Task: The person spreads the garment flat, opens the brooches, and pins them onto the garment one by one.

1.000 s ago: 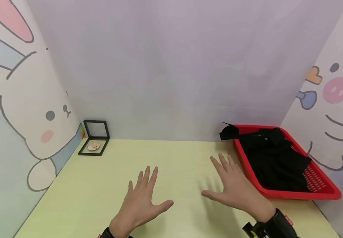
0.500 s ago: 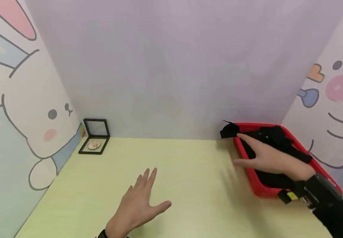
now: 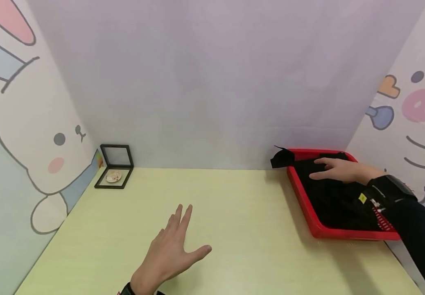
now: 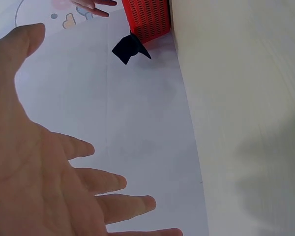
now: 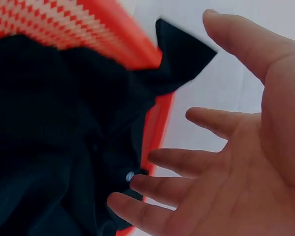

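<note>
My right hand [image 3: 339, 170] hovers over the red plastic basket [image 3: 306, 211] at the right, its fingers spread and nothing held. Beneath it lies a heap of black cloth [image 3: 334, 209]; in the right wrist view this black garment [image 5: 39, 137] shows a small round button near my fingertips. One black corner of it [image 3: 282, 158] hangs over the basket's back left rim. My left hand [image 3: 170, 248] is held above the table at the front, fingers straight and thumb out, touching nothing. In the left wrist view its palm [image 4: 34, 182] faces the camera, with the basket [image 4: 147, 19] beyond.
A small black frame [image 3: 109, 187], hinged upright like an opened case, stands at the table's back left with a pale round object [image 3: 114, 176] in it. The pale yellow table [image 3: 212, 213] meets a plain back wall [image 3: 197, 82] and cartoon-printed side walls.
My right hand has moved right and away from me, from above the table to over the basket and its black cloth. The left hand has stayed almost in place.
</note>
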Demonstrator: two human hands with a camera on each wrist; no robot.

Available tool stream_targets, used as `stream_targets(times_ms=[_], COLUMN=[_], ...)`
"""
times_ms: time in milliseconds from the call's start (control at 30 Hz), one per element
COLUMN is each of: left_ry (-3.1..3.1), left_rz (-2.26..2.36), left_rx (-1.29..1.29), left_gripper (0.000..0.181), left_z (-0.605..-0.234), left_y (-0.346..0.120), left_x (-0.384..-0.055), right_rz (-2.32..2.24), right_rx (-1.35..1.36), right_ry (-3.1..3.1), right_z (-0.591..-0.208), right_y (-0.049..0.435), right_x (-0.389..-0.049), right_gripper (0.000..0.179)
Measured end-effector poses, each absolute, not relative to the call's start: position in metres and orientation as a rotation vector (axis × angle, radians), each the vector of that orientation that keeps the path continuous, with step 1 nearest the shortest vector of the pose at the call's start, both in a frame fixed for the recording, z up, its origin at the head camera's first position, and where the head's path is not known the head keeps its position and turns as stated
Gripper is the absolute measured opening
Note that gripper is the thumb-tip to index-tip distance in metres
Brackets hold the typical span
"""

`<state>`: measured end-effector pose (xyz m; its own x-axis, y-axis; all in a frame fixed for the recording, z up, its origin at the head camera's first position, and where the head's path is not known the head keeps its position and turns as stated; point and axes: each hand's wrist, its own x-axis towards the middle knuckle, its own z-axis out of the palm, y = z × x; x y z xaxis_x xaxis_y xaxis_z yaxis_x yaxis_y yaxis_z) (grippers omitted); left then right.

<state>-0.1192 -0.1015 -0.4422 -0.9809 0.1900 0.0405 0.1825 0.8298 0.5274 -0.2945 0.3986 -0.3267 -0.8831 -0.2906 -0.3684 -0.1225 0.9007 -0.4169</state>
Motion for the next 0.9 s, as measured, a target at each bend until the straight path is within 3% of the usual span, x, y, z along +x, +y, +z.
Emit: stream_targets(times_ms=[200, 467, 900], left_ry=[3.006, 3.048, 3.067], left_rz=[0.901, 0.874, 0.888], left_rx=[0.328, 0.343, 0.375], left_gripper=[0.112, 0.114, 0.112], left_z=[-0.441, -0.439, -0.433], left_y=[-0.097, -0.093, -0.094], left_x=[-0.119, -0.116, -0.116], right_rz=[-0.536, -0.4, -0.406], right_rx=[-0.195, -0.306, -0.195], right_ry=[2.58, 2.608, 2.407], right_z=[-0.329, -0.365, -0.395], right_y=[0.412, 0.426, 0.428], right_x=[-0.311, -0.329, -0.327], right_gripper=[0.098, 0.105, 0.121])
